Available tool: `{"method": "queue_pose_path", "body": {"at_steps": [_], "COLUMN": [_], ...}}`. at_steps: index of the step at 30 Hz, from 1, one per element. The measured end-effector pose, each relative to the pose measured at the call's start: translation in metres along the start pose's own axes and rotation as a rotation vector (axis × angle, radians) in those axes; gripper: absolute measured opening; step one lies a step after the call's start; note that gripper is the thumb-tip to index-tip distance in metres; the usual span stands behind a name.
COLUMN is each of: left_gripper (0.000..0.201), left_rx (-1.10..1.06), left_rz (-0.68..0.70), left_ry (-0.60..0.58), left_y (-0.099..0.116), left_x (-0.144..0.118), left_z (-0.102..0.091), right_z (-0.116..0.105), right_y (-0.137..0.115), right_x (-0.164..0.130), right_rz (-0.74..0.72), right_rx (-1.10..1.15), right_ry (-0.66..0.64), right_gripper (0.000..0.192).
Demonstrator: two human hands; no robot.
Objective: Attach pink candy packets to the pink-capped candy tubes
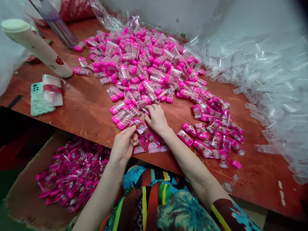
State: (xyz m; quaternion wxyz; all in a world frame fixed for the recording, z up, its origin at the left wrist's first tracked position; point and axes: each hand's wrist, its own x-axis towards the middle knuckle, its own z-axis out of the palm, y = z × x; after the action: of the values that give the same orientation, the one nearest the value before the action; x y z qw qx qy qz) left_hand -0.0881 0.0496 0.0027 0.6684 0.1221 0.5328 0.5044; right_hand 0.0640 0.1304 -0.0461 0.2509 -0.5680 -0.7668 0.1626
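The left hand (124, 144) and right hand (156, 119) together pinch a pink packet (139, 125) near the surface (86, 109) edge; bumped, nearby loose packets (151, 142) could slide off.

a: where was there room to move on the table (86, 106)?

b: a bare strip of wood ran from the phone (38, 99) across to the near edge, left of the left hand (124, 144). another bare patch lay at the near right corner.

a: and what blocked the way?

b: the big pile of pink bottles (144, 64) filled the middle, reaching the right hand (156, 118). labelled packs (214, 134) crowded the right of that hand. a heap of clear sleeves (269, 83) covered the far right. a white tube (36, 46) leaned across the far left. the box (24, 192) of packs sat below the edge.
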Motion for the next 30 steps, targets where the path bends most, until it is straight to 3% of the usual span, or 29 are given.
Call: {"method": "queue_pose_path", "body": {"at_steps": [5, 8, 10, 13, 16, 19, 22, 25, 27, 30], "left_gripper": [0.027, 0.027, 0.029, 0.027, 0.023, 0.020, 0.018, 0.017, 0.015, 0.013], "left_rx": [-0.066, -0.062, -0.064, -0.099, -0.123, -0.115, -0.108, -0.119, -0.139, -0.162], "left_rz": [-0.045, -0.080, -0.093, -0.070, -0.070, -0.112, -0.154, -0.196, -0.212, -0.231], "left_ry": [-0.102, -0.234, -0.290, -0.298, -0.305, -0.339, -0.360, -0.301, -0.219, -0.156], "left_y": [-0.004, -0.011, -0.017, -0.026, -0.036, -0.046, -0.053, -0.056, -0.055, -0.055], "left_x": [0.004, 0.007, 0.007, 0.004, -0.004, -0.014, -0.019, -0.020, -0.018, -0.017], "left_z": [0.008, 0.022, 0.033, 0.046, 0.055, 0.060, 0.062, 0.062, 0.061, 0.063], "right_z": [-0.039, -0.067, -0.076, -0.074, -0.060, -0.049, -0.049, -0.059, -0.068, -0.077], "right_y": [0.021, 0.023, 0.019, 0.010, 0.000, -0.007, -0.007, -0.001, 0.002, -0.003], "right_x": [-0.038, -0.063, -0.077, -0.091, -0.099, -0.100, -0.100, -0.108, -0.118, -0.136], "right_rz": [-0.075, -0.183, -0.178, 0.016, 0.235, 0.433, 0.597, 0.644, 0.643, 0.631], "right_rx": [0.212, 0.239, 0.283, 0.510, 0.835, 1.074, 1.234, 1.312, 1.321, 1.284], "right_ry": [0.114, 0.092, 0.076, 0.189, 0.366, 0.451, 0.421, 0.430, 0.445, 0.325], "right_gripper": [0.039, 0.043, 0.043, 0.043, 0.057, 0.062, 0.044, 0.028, 0.027, 0.037]}}
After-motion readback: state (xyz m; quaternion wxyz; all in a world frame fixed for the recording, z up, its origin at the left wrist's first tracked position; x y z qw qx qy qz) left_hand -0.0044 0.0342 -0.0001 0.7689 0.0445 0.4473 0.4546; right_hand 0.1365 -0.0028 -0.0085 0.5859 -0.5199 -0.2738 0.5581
